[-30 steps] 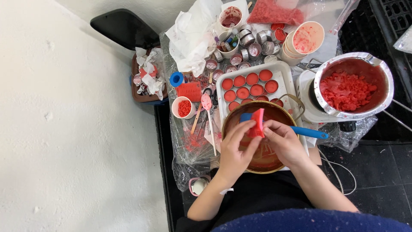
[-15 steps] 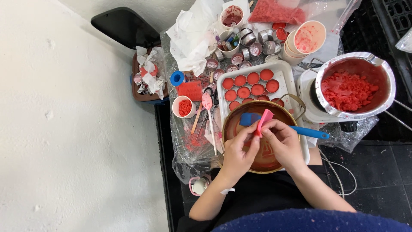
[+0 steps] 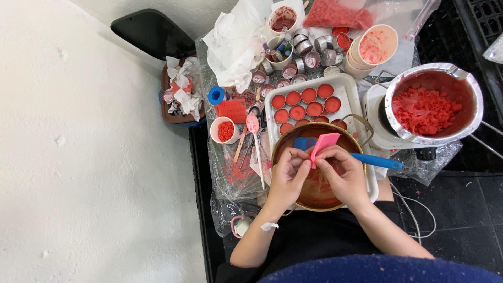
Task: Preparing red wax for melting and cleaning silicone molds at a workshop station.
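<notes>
The pink scraper [image 3: 324,141] is now held flatter and higher than a second ago, when it stood on edge between the fingers. It is pinched at its lower end by the left hand [image 3: 287,178] and the right hand [image 3: 341,175], both closed on it, over the round pan [image 3: 293,140]. The blue spatula [image 3: 374,160] stays laid across the pan, beside the white tray [image 3: 350,91] of filled red cups [image 3: 303,105].
</notes>
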